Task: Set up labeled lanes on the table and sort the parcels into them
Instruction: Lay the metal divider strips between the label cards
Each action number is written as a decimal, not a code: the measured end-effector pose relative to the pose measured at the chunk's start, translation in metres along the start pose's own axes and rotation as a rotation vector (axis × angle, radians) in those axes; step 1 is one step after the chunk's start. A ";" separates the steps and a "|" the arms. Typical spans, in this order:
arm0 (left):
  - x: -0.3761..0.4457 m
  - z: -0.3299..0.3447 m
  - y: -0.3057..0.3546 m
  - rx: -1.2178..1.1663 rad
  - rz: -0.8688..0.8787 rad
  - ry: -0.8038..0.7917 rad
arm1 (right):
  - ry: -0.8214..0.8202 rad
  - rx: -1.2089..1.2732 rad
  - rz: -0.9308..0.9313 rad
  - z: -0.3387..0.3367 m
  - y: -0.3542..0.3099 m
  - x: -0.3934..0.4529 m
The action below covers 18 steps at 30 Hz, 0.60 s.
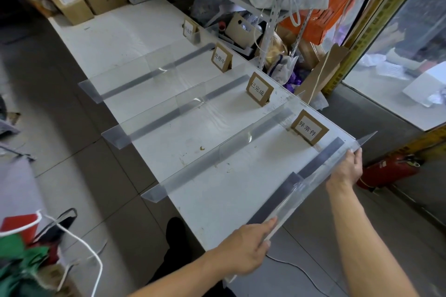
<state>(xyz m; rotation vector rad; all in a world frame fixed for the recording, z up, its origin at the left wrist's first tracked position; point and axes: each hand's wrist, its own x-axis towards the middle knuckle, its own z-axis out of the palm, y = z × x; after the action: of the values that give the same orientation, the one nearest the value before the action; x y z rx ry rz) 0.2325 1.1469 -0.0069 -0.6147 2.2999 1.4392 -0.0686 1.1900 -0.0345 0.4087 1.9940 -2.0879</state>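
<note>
Left hand (243, 249) near me and right hand (347, 169) both grasp the clear L-shaped acrylic divider (311, 183) at the white table's (217, 200) right edge; lane setup, next I'd seat it parallel.

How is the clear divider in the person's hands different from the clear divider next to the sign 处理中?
The held divider lies at the table's near end, gripped by the left hand and right hand; the far divider stands untouched by either hand. The held one looks bigger, being nearer the camera. Both are transparent with a grey base strip.
</note>
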 end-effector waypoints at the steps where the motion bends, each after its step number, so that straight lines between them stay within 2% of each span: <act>1: 0.000 0.001 -0.001 -0.001 0.002 0.000 | 0.000 -0.002 0.005 -0.001 0.001 0.001; 6: -0.004 -0.004 -0.003 -0.006 0.040 0.007 | -0.056 -0.082 0.008 -0.002 0.000 -0.006; 9: -0.015 -0.022 0.001 -0.068 0.072 0.081 | -0.041 -0.166 -0.012 -0.004 -0.001 -0.014; 15: -0.054 -0.090 -0.028 -0.272 0.075 0.526 | 0.041 -0.386 -0.156 -0.005 -0.011 -0.049; 18: -0.087 -0.143 -0.063 -0.298 0.076 0.761 | 0.068 -0.438 -0.399 0.010 -0.017 -0.071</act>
<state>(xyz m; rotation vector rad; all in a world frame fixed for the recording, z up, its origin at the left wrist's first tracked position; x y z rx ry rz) 0.3293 1.0074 0.0498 -1.3740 2.6733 1.8285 -0.0088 1.1789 0.0069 -0.0028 2.6633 -1.7590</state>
